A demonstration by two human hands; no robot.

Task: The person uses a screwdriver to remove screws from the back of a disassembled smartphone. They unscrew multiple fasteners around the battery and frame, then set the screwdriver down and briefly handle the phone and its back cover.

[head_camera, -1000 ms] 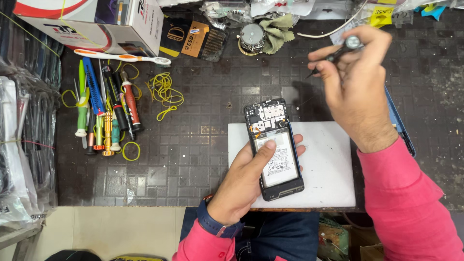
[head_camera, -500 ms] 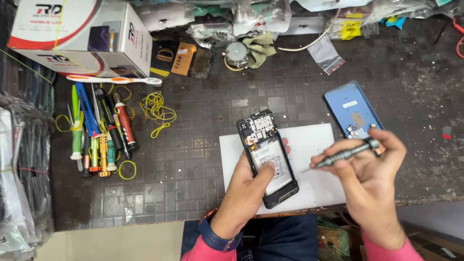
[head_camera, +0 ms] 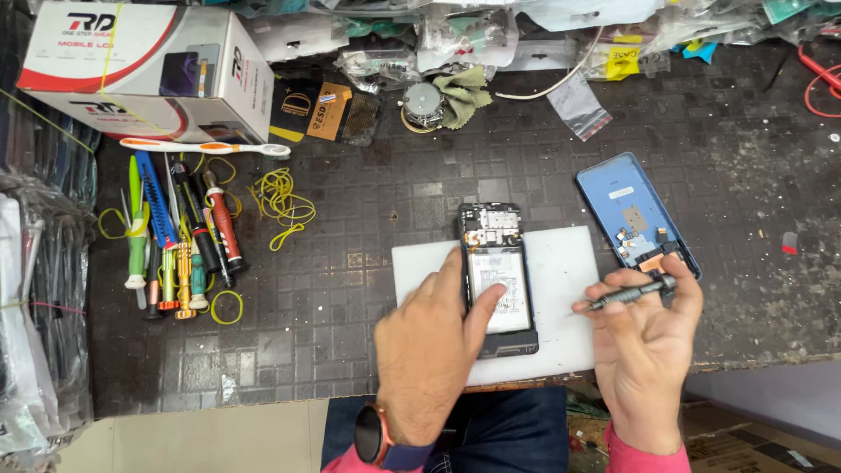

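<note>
Screwdriver [head_camera: 629,293] lowered slightly — opened phone [head_camera: 496,271] (battery exposed) unmoved.

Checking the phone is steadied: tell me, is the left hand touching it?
Touching. Head view shows the left hand gripping the opened phone, thumb lying across its battery.

Far left sits a white rectangular cardboard box with red and black print [head_camera: 144,70]; just right, black-and-orange flat packets [head_camera: 324,109]; far right, a yellow label [head_camera: 622,63].
</note>
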